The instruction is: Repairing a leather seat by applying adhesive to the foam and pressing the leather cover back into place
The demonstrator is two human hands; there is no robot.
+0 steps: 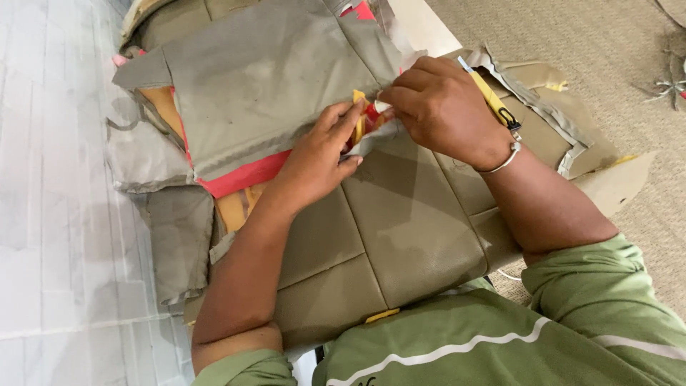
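Observation:
A worn grey-tan padded seat cover (pixel 400 214) lies across my lap. My left hand (pixel 318 157) pinches a seam with yellow foam and red backing (pixel 363 121) near the cover's middle. My right hand (pixel 436 107) meets it from the right, fingers closed on the same seam, and holds a yellow-handled cutter (pixel 489 93) along the back of the hand. A silver bangle (pixel 504 161) circles my right wrist.
A loose grey panel (pixel 257 78) with a red strip (pixel 243 175) overlaps the cover at the upper left. Torn pieces (pixel 564 129) lie to the right on beige carpet (pixel 614 43). White tiled floor (pixel 57 214) runs along the left.

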